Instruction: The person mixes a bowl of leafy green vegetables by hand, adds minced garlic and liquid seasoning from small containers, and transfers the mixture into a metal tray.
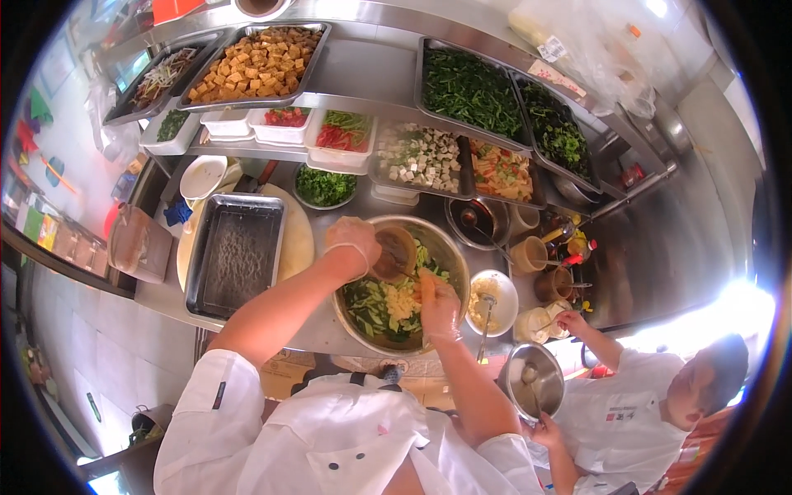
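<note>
A wide metal bowl (463,266) holds cut green vegetables (371,306) with a heap of minced garlic or a similar pale mince (403,302) on top. My left hand (354,242), in a clear glove, grips the rim of a round tub of brown sauce (392,247), tilted over the bowl. My right hand (440,306), also gloved, is closed around a handle reaching towards the tub's mouth; the tool's far end is hidden. Just right of the bowl stands a white bowl of pale mince (500,303) with a metal spoon (487,312) in it.
An empty metal tray (235,253) rests on a round board (296,241) at left. Food trays, including fried tofu cubes (253,68), line the shelves above. A pot of dark sauce (476,216) and condiment tubs (529,255) stand at right. A co-worker (619,408) holds a metal bowl (532,377) close by.
</note>
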### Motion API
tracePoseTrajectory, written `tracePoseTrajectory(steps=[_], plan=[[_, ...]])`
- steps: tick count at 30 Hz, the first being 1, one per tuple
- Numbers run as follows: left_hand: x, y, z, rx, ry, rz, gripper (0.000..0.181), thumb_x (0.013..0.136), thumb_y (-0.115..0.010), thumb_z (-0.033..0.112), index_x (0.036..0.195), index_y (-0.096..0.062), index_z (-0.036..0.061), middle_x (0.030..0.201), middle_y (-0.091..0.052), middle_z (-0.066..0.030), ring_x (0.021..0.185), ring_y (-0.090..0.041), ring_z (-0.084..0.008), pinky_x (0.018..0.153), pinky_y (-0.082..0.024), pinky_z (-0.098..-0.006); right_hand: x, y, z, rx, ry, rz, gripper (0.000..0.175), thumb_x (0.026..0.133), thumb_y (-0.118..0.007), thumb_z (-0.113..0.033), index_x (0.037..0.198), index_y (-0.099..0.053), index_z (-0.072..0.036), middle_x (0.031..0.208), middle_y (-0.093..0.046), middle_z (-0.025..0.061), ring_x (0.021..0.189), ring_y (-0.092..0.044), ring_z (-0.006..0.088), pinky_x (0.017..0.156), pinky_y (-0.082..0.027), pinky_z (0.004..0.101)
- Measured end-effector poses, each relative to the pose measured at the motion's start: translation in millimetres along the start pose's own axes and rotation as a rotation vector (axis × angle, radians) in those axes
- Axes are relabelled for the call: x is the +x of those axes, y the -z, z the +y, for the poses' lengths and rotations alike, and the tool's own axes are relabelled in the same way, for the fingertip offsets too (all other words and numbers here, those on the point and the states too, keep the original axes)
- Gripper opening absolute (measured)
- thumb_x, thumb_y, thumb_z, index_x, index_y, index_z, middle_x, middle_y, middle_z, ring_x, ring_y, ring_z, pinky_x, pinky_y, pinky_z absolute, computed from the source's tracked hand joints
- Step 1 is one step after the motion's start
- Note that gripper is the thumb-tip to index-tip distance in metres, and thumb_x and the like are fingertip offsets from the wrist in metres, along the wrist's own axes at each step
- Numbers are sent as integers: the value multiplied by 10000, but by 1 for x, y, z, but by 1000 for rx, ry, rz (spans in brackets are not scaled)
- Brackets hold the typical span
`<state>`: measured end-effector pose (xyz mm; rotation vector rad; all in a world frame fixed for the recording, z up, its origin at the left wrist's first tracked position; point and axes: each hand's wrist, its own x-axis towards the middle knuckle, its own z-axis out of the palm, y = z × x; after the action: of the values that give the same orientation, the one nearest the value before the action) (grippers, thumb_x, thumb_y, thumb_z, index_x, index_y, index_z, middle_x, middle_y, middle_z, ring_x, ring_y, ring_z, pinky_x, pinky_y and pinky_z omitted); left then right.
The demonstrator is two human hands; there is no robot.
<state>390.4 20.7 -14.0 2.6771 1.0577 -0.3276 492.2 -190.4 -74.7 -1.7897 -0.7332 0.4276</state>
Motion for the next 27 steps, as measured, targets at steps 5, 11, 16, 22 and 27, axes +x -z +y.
tracePoseTrajectory(steps=[5, 11, 16, 22, 27], plan=[[2, 1, -2, -29, 53, 1, 311, 933, -618, 266, 1118, -778, 74, 1218, -723, -159, 1174, -682, -301, 951, -567, -371, 10, 17, -6, 302, -347, 116, 373, 1031, -645, -292, 1187, -702, 42, 853, -730, 118, 704, -674, 140, 636, -549, 270], [3, 8, -10, 100, 75, -35, 280, 1011, -561, 204, 1181, -783, 188, 1288, -710, -36, 1172, -685, -237, 919, -582, -355, 6, 68, -29, 233, -130, 144, 336, 1041, -632, -264, 1179, -710, 31, 861, -727, 111, 728, -678, 149, 663, -553, 283], [17, 0, -26, 93, 67, -32, 278, 999, -566, 218, 1160, -786, 163, 1232, -729, -57, 1149, -695, -250, 926, -576, -359, -9, 89, -19, 130, 150, 135, 250, 1024, -622, -105, 1204, -695, 52, 961, -737, 140, 798, -698, 188, 738, -568, 308], [11, 25, -19, 148, 55, -107, 229, 947, -671, 207, 1131, -799, 160, 1275, -698, -40, 1187, -668, -239, 918, -575, -340, -31, 92, -18, -501, 673, -109, 422, 894, -740, -15, 1308, -670, -60, 1073, -727, 185, 904, -722, 324, 735, -588, 369], [9, 9, -30, 77, -16, 132, 379, 962, -506, 352, 1041, -748, 72, 1057, -749, -146, 1016, -708, -308, 909, -551, -402, -59, 65, 37, -534, 585, -136, 493, 836, -758, 8, 1310, -673, -98, 1032, -700, 173, 820, -693, 377, 673, -570, 411]])
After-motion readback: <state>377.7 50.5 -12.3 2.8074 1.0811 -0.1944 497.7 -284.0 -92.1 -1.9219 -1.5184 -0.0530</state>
